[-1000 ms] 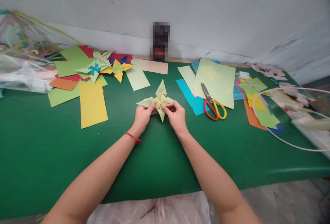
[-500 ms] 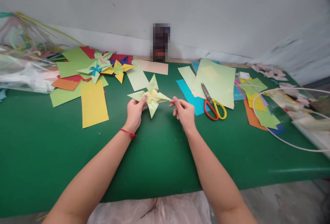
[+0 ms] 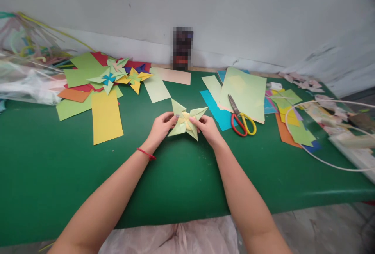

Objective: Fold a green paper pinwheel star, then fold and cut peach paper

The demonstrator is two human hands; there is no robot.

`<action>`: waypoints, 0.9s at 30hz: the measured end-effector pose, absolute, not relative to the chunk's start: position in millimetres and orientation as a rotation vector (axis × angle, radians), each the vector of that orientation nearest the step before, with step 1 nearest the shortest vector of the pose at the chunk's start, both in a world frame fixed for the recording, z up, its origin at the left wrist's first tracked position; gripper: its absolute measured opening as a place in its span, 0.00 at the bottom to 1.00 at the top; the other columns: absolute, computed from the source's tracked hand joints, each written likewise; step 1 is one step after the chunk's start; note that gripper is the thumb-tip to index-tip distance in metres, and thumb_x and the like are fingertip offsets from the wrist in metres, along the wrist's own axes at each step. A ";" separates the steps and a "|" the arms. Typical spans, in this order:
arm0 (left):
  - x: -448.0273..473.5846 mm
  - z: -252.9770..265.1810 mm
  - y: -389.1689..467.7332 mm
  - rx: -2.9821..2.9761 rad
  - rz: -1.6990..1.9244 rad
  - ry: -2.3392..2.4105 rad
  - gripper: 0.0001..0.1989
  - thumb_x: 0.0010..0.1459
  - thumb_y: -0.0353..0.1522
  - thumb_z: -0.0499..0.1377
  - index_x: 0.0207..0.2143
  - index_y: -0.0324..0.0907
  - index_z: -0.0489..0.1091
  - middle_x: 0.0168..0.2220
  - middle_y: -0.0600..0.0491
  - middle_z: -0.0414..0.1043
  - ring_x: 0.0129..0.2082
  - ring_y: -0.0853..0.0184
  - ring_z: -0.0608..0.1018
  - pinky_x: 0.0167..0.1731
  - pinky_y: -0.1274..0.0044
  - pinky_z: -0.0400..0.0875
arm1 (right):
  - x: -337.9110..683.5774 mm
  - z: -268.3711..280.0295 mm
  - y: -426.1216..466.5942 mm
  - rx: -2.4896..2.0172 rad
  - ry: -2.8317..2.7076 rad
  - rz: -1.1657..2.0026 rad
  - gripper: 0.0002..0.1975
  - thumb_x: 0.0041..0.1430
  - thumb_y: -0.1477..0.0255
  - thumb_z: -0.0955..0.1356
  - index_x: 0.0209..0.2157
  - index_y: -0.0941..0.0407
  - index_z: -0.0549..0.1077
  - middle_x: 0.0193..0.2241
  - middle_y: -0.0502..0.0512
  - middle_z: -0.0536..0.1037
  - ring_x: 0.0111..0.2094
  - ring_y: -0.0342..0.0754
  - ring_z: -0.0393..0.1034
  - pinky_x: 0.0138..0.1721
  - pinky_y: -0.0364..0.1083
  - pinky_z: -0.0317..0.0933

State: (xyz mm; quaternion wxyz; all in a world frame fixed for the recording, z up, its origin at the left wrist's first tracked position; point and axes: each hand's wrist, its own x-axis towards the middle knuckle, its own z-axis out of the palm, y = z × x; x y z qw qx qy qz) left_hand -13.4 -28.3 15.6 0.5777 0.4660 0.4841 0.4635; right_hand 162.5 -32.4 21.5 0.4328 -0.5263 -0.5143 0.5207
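Observation:
A pale green origami star (image 3: 185, 120) with four points and a light yellow centre is held between my two hands, just above the green tabletop (image 3: 181, 176). My left hand (image 3: 162, 126), with a red cord at the wrist, pinches its left side, thumb on top. From the right, my right hand (image 3: 207, 127) grips the opposite side, its thumb near the yellow centre. The fingers under the paper are mostly hidden. To the right of my right hand lie scissors (image 3: 241, 117) with one red and one yellow handle, partly on a pale green sheet (image 3: 247, 94).
Finished paper stars (image 3: 135, 79) rest on coloured sheets at the back left, near a yellow sheet (image 3: 107, 117). A clear plastic bag (image 3: 26, 80) is at far left. Paper scraps (image 3: 290, 117) and a white cable (image 3: 307, 154) lie right. A pixelated dark object (image 3: 183, 49) stands by the wall.
The star has turned and moved slightly right and nearer. My right hand has shifted from one point's tip to the star's side near the centre; my left hand still holds on.

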 end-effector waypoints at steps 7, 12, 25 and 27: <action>-10.1 10.2 -28.0 1.063 1.044 1.096 0.14 0.47 0.40 0.63 0.34 0.41 0.75 0.33 0.50 0.78 0.33 0.63 0.78 0.37 0.71 0.74 | 161.5 9.0 -26.5 -1.328 -1.161 1.142 0.16 0.45 0.58 0.70 0.29 0.58 0.74 0.24 0.51 0.76 0.23 0.45 0.68 0.24 0.43 0.61; -8.0 10.4 -30.7 1.092 1.049 1.082 0.13 0.46 0.39 0.63 0.33 0.41 0.75 0.31 0.50 0.78 0.32 0.63 0.78 0.37 0.71 0.74 | 157.6 12.1 -31.2 -1.263 -1.159 1.275 0.18 0.45 0.60 0.71 0.34 0.58 0.76 0.36 0.57 0.79 0.40 0.54 0.72 0.42 0.51 0.66; -9.6 9.0 -31.8 1.204 1.044 1.160 0.13 0.49 0.41 0.61 0.32 0.41 0.75 0.31 0.51 0.77 0.31 0.63 0.78 0.35 0.72 0.73 | 150.2 8.7 -32.3 -1.211 -1.096 1.310 0.18 0.43 0.62 0.73 0.35 0.57 0.76 0.39 0.58 0.78 0.42 0.53 0.73 0.44 0.50 0.66; -10.0 9.0 -32.1 1.223 1.045 1.165 0.13 0.49 0.41 0.61 0.32 0.41 0.75 0.31 0.51 0.77 0.31 0.64 0.78 0.36 0.73 0.73 | 149.8 9.7 -32.6 -1.206 -1.093 1.321 0.18 0.42 0.62 0.73 0.36 0.57 0.76 0.40 0.58 0.78 0.43 0.53 0.72 0.44 0.50 0.66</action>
